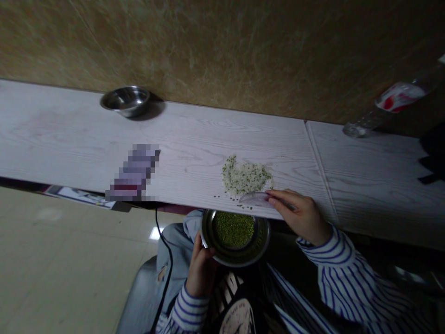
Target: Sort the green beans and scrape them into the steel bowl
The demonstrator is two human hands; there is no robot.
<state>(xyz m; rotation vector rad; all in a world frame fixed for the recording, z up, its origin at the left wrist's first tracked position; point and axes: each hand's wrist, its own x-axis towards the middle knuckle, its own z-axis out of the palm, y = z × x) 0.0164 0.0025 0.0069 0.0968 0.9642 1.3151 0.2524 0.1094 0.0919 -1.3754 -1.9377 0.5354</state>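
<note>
My left hand (pixel 201 264) grips the left rim of a metal bowl (pixel 262 243), with the thumb on the rim. Green beans (pixel 234 229), which look like mung beans, lie inside it. The bowl is just below the table's front edge, above my lap. Between the thumb and fingers of my right hand (pixel 301 213) is a thin, clear plastic piece with a curved edge (pixel 255 198). It rests at the near side of a spread pile of white rice mixed with green beans (pixel 246 177). A few loose beans (pixel 245 207) lie between the pile and the table edge.
A second metal bowl (pixel 127 102) stands by the wall at the back left. A pixelated flat object (pixel 135 171) lies near the front edge. On the right, a clear bottle (pixel 385 109) stands by the wall, near a dark object (pixel 433 155). A black cable (pixel 169 260) hangs down.
</note>
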